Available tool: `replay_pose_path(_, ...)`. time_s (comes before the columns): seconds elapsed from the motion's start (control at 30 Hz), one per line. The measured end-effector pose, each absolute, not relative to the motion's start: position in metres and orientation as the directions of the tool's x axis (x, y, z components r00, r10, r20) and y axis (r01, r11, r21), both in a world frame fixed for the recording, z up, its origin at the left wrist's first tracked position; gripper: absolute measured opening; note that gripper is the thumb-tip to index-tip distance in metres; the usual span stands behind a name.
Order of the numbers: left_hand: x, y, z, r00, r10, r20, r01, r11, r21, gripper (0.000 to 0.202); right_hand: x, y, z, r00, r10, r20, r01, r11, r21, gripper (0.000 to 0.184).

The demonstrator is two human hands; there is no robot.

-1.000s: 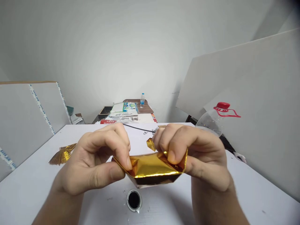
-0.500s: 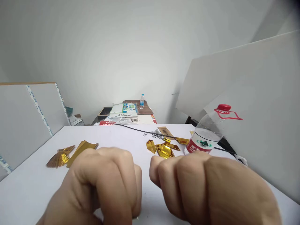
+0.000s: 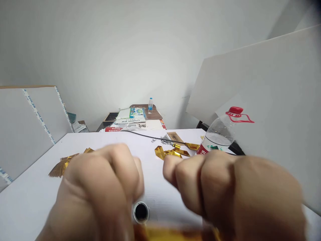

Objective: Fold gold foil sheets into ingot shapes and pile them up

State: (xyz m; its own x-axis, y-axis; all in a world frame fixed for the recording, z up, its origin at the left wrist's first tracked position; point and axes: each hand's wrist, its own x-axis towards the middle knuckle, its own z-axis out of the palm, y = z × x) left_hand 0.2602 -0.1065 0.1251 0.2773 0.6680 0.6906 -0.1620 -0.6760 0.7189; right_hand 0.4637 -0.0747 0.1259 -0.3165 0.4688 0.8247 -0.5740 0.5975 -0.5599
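My left hand (image 3: 97, 187) and my right hand (image 3: 213, 187) are both closed, knuckles up, at the front of the table. Between them, at the bottom edge, stretches a blurred piece of gold foil paper (image 3: 173, 233); its ends run under my fingers, and the grip itself is hidden. A small round pot (image 3: 134, 211) with a pale rim and dark inside sits beside my left hand. Beyond the right fingers lie several folded gold foil pieces (image 3: 159, 152). Partly behind my left hand is a fanned stack of gold foil (image 3: 60, 168).
A large clear bottle (image 3: 220, 129) with a red cap stands behind my right hand. A black cable (image 3: 142, 135) crosses the white table (image 3: 32, 201), near a yellow-handled tool (image 3: 176, 146). White panels (image 3: 271, 83) flank the table. Farther back stands a small water bottle (image 3: 150, 106).
My hands have risen a little and moved farther apart. The gold foil paper between them and the small round pot have come into sight. The camera view has shifted slightly.
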Motion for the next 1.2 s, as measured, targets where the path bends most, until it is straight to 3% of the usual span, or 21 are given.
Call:
replay_pose_path(0.07,0.250,-0.085,0.128,0.209,0.603,0.770,-0.234,-0.734,0.638,0.017,0.469,-0.055,0.121,-0.323,0.402,0.857,-0.560,0.648,-0.515,0.015)
replay_pose_path(0.1,0.244,-0.075,0.129,0.226,0.602,0.766,-0.217,-0.736,0.642,0.029,0.472,-0.045,0.119,-0.260,0.329,0.908,-0.580,0.698,-0.419,0.006)
replay_pose_path(0.13,0.239,-0.067,0.129,0.224,0.641,0.734,-0.184,-0.712,0.678,0.042,0.475,-0.035,0.116,-0.286,0.309,0.907,-0.528,0.739,-0.419,0.005)
replay_pose_path(0.23,0.232,-0.056,0.128,0.173,0.765,0.621,-0.056,-0.621,0.781,0.048,0.480,-0.016,0.114,-0.367,0.251,0.896,-0.377,0.840,-0.390,0.016)
replay_pose_path(0.37,0.244,-0.060,0.124,0.111,0.828,0.550,0.249,-0.558,0.791,0.058,0.479,-0.014,0.114,-0.465,0.234,0.854,-0.219,0.904,-0.367,0.014)
replay_pose_path(0.5,0.257,-0.062,0.122,-0.023,0.794,0.608,0.510,-0.514,0.690,0.051,0.477,-0.011,0.112,-0.487,0.241,0.839,-0.111,0.936,-0.333,0.015)
replay_pose_path(0.8,0.268,-0.061,0.124,-0.036,0.627,0.778,0.709,-0.532,0.462,0.045,0.467,0.003,0.107,-0.468,0.193,0.862,-0.179,0.935,-0.307,0.004)
replay_pose_path(0.97,0.270,-0.062,0.122,-0.027,0.642,0.767,0.730,-0.511,0.454,0.041,0.452,0.004,0.100,-0.270,0.249,0.930,-0.167,0.939,-0.300,0.011)
replay_pose_path(1.1,0.272,-0.064,0.119,-0.069,0.616,0.785,0.716,-0.517,0.469,0.040,0.438,0.001,0.098,-0.023,0.330,0.944,0.107,0.939,-0.326,0.020)
replay_pose_path(1.2,0.276,-0.064,0.117,-0.104,0.529,0.842,0.746,-0.518,0.418,0.041,0.430,-0.001,0.099,0.025,0.254,0.967,0.341,0.907,-0.247,0.033)
